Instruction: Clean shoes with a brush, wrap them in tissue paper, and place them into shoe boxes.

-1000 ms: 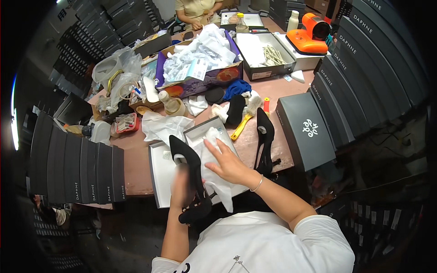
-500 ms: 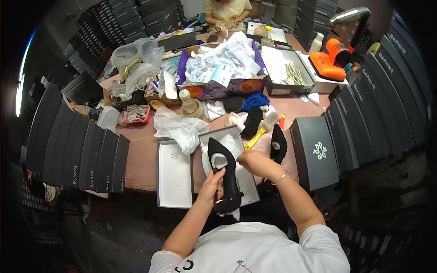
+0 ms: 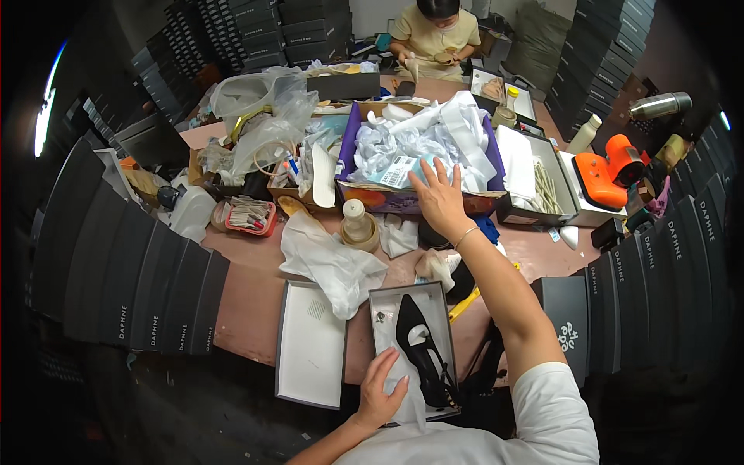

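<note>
A black pointed-toe shoe (image 3: 424, 358) with a white filling lies in an open shoe box (image 3: 449, 329) lined with white paper. My left hand (image 3: 378, 394) is open at the box's near left side, over the paper and beside the shoe. Reaching far forward, my right hand (image 3: 442, 203) has its fingers spread at the front edge of a purple box (image 3: 346, 143) heaped with crumpled white paper. Its fingertips are by a light-blue packet (image 3: 399, 172) on the heap; contact cannot be made out. Partly behind my right forearm is a second black shoe (image 3: 487, 360).
A white-lined lid (image 3: 311, 356) lies left of the shoe box. Stacked grey boxes (image 3: 147, 287) flank the left side, with a closed box (image 3: 564, 322) on the right. A glue bottle (image 3: 356, 225), a yellow-handled brush (image 3: 463, 304) and an orange device (image 3: 604, 180) stand around. Opposite, a person (image 3: 434, 43) works.
The shoe from my left hand now lies in the box, and that hand has let go. My right hand has moved forward to the purple box and opened. The view has shifted.
</note>
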The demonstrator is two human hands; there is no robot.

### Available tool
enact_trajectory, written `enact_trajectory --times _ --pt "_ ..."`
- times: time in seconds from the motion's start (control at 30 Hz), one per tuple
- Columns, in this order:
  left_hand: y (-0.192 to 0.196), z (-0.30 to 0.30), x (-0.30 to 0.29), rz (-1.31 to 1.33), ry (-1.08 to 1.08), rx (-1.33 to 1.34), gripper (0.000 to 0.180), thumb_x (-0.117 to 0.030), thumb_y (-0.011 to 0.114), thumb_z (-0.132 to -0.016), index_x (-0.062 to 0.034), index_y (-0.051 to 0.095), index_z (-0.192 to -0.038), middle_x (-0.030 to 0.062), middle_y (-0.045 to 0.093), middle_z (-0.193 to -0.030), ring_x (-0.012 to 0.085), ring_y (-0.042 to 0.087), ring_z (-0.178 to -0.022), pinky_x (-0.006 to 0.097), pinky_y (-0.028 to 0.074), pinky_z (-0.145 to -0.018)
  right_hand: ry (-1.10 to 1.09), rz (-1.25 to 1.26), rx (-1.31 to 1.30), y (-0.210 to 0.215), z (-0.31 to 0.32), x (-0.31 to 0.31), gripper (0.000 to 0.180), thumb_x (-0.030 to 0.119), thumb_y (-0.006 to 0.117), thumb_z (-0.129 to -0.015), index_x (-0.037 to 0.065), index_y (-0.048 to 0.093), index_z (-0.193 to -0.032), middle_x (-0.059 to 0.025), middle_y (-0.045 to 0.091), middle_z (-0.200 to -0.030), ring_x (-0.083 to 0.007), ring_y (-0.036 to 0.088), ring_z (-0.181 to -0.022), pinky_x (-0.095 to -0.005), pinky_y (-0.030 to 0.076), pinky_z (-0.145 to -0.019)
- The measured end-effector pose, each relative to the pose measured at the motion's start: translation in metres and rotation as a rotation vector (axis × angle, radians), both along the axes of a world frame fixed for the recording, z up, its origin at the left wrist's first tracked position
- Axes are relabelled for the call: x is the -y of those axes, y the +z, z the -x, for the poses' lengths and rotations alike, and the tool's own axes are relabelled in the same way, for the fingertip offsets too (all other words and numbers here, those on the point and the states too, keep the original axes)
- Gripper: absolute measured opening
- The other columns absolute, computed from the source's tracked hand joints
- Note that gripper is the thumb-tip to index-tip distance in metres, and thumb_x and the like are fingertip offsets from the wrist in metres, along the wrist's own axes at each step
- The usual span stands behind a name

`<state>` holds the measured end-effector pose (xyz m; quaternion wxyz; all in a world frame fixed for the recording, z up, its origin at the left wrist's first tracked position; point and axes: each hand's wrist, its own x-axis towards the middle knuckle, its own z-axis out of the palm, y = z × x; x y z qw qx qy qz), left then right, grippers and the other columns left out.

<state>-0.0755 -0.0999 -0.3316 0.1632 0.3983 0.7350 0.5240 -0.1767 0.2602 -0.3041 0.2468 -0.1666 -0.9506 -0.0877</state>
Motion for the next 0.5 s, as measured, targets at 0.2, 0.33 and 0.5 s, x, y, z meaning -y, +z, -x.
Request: enact_trajectory --times 0.2,0.33,0.5 --pt "-0.03 0.027 -0.005 0.014 0.005 -0.165 0.043 -0.005 0.07 -0.077 0.0005 0.058 -0.118 0.0166 0.054 -0.124 0.0342 0.055 -0.111 0.04 0.046 -0.094 0.285 0.085 0.004 -0.049 -0.04 0.022 0.033 0.011 0.061 -0.076 0.009 0.06 -0.109 -0.0089 0.058 -0.122 -0.0271 0.049 -0.122 -0.0549 0.027 -0.108" --pt "-0.034 0.023 -0.015 0.051 -0.042 -0.275 0.043 -0.006 0.071 -0.074 -0.0031 0.061 -0.116 0.0135 0.055 -0.122 0.0318 0.054 -0.11 0.04 0.043 -0.093 0.491 0.206 0.176 -0.053 -0.065 0.026 0.028 0.021 0.065 -0.082 0.008 0.061 -0.107 -0.0109 0.061 -0.116 -0.028 0.055 -0.115 -0.0483 0.04 -0.101" --pt "-0.043 0.023 -0.016 0.05 -0.037 -0.352 0.04 -0.004 0.07 -0.074 -0.0058 0.064 -0.114 0.0111 0.056 -0.12 0.0289 0.053 -0.109 0.039 0.041 -0.09 0.079 0.65 -0.346 0.026 -0.011 -0.053 0.021 0.014 0.061 -0.085 0.002 0.066 -0.101 -0.0193 0.067 -0.092 -0.0335 0.066 -0.079 -0.0396 0.053 -0.073"
